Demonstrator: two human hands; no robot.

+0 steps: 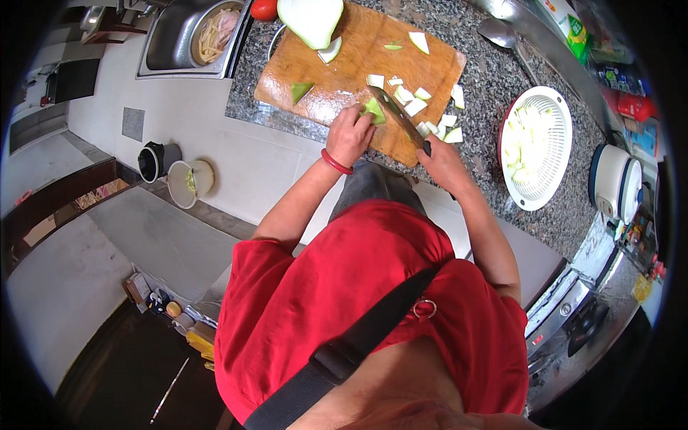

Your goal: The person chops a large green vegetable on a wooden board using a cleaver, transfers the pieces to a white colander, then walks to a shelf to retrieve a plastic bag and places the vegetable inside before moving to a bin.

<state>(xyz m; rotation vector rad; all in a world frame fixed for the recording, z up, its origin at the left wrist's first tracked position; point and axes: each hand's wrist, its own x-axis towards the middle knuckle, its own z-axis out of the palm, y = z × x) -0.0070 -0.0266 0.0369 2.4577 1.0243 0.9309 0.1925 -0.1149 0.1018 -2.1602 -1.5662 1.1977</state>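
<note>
On the wooden cutting board (344,79), my left hand (350,135) has its fingers bent down onto a green-skinned piece of gourd (373,110). My right hand (442,162) grips the dark handle of a kitchen knife (398,118), whose blade lies just right of that piece. Several pale cut chunks (415,107) are spread right of the blade, some past the board's edge on the counter. Another green-skinned wedge (301,91) rests on the board's left side. At the far edge sits a large cut gourd piece (310,20), with a small white slice (330,50) beside it.
A white colander (565,136) of cut pieces stands right on the granite counter (481,129), near a rice cooker (615,183). A metal ladle (498,33) lies far right. At far left are a sink (166,43) and a tomato (264,9). Buckets (201,179) stand on the floor.
</note>
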